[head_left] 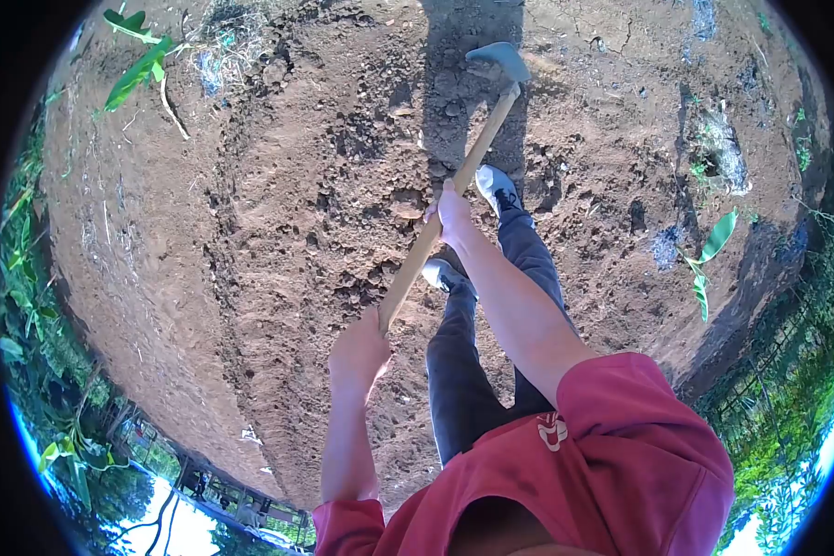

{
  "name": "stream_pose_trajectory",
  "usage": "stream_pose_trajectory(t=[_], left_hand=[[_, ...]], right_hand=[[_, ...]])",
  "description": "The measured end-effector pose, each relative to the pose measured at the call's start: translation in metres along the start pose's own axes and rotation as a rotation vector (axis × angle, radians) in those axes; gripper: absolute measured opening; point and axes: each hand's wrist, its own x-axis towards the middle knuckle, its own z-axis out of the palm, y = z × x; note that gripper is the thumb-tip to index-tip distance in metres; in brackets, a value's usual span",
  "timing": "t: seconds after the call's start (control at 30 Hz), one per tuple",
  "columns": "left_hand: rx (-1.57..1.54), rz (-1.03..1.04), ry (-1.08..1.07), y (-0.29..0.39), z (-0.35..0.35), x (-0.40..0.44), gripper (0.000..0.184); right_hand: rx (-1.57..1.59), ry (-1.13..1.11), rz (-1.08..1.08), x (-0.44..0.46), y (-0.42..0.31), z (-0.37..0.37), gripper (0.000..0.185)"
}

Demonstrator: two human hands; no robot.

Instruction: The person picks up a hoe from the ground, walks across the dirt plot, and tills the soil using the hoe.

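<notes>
Hoe (484,139) held aslant over loosened soil (278,204), its blade (500,61) toward the soil's far edge, ahead of the person's shoes (498,188); whether blade and ground touch cannot be made out. The right hand (452,215) grips the shaft partway along, while the left hand (360,355) is clenched about the butt, hiding it and most of its own fingers. The red shirt (565,491) covers part of the soil's near edge.

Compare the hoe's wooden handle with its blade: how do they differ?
The wooden handle is long and narrow; the blade is short and broad. The handle is pale tan, the blade blue-grey. The left hand and right hand grip the handle; neither touches the blade. The two are joined.
</notes>
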Motion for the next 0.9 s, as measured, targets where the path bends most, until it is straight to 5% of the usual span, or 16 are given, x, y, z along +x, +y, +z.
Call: stream_pose_trajectory(t=[0.4,0.57,0.67,0.9], left_hand=[[-0.053,0.036,-0.003,-0.043,-0.007,-0.073,0.028],[-0.181,0.258,0.046,-0.015,0.039,-0.006,0.023],[-0.128,0.393,0.349,-0.007,0.063,0.033,0.014],[0.103,0.146,0.244,-0.071,0.044,0.034,0.015]], right_hand=[[0.175,-0.114,-0.087,-0.109,0.010,0.019,0.038],[0.040,0.022,-0.223,-0.056,-0.038,-0.029,0.037],[-0.028,0.031,-0.223,0.003,-0.040,-0.048,0.038],[0.309,-0.079,-0.042,0.025,0.071,-0.009,0.041]])
